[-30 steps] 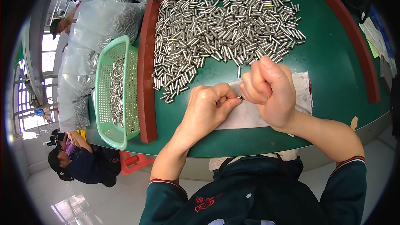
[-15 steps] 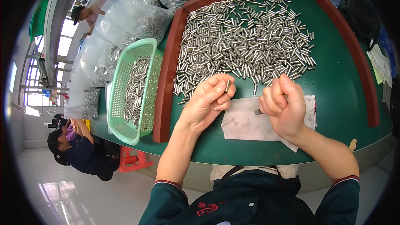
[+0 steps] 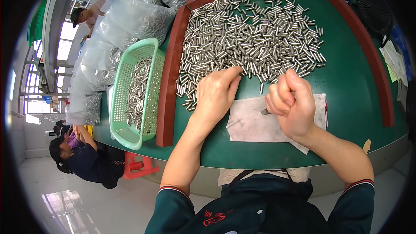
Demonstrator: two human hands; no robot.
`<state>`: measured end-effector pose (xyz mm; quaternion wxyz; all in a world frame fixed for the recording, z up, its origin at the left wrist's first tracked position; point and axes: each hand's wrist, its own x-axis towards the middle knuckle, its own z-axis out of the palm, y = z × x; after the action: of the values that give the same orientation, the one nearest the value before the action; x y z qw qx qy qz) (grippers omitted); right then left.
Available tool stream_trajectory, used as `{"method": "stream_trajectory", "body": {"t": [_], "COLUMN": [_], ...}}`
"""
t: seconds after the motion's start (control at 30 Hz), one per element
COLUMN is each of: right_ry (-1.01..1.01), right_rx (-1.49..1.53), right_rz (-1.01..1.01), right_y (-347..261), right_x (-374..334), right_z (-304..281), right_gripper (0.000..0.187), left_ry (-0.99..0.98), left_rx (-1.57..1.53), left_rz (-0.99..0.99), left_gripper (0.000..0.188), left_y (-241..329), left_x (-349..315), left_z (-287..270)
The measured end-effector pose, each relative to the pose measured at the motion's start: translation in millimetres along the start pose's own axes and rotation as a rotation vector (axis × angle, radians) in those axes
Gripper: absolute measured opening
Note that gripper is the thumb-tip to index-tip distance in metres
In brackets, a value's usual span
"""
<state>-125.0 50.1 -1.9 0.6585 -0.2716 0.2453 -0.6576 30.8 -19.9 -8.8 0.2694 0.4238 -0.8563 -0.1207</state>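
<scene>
A wide pile of short steel pins [image 3: 247,39] lies spread over the green tabletop. My left hand [image 3: 215,95] is at the pile's near edge, back of the hand up, thumb and forefinger drawn together among the pins. Whatever is between those fingertips is hidden. My right hand [image 3: 294,106] is closed in a fist above a stained white cloth [image 3: 249,125]. From under its curled fingers sticks the end of a flat grey metal piece [image 3: 265,112]; the rest of it is covered by the hand.
A brown raised border [image 3: 167,104] frames the pile. Left of it stands a light green basket [image 3: 151,121] holding more pins. Clear plastic bags of pins [image 3: 138,21] line the far left. A black fan [image 3: 370,8] is at the far right. People and a red stool [image 3: 138,164] are at left.
My left hand has turned from palm up, showing a pin in its fingers, to back up, and moved forward to the pile. My right hand keeps its fist. The view has shifted slightly.
</scene>
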Motion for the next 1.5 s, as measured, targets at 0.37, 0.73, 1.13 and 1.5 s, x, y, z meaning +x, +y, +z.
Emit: {"method": "stream_trajectory", "body": {"t": [0.37, 0.73, 1.13, 1.5], "right_ry": [0.025, -0.010, -0.006, -0.022], "right_rx": [-0.062, -0.030, -0.057, -0.058], "right_rz": [-0.047, -0.063, -0.043, -0.057], "right_y": [0, 2, 1, 3], "right_x": [-4, -2, -3, -3], "right_z": [1, 0, 1, 0], "right_gripper": [0.043, 0.041, 0.043, 0.043], "left_ry": [-0.397, -0.401, -0.393, -0.387], "left_rx": [-0.329, -0.296, -0.286, -0.314], "left_rz": [-0.103, -0.137, -0.125, -0.139], "left_gripper": [0.006, 0.009, 0.009, 0.010], "left_y": [35, 34, 35, 35], "left_x": [-27, -29, -28, -28], "left_z": [-18, -12, -13, -11]}}
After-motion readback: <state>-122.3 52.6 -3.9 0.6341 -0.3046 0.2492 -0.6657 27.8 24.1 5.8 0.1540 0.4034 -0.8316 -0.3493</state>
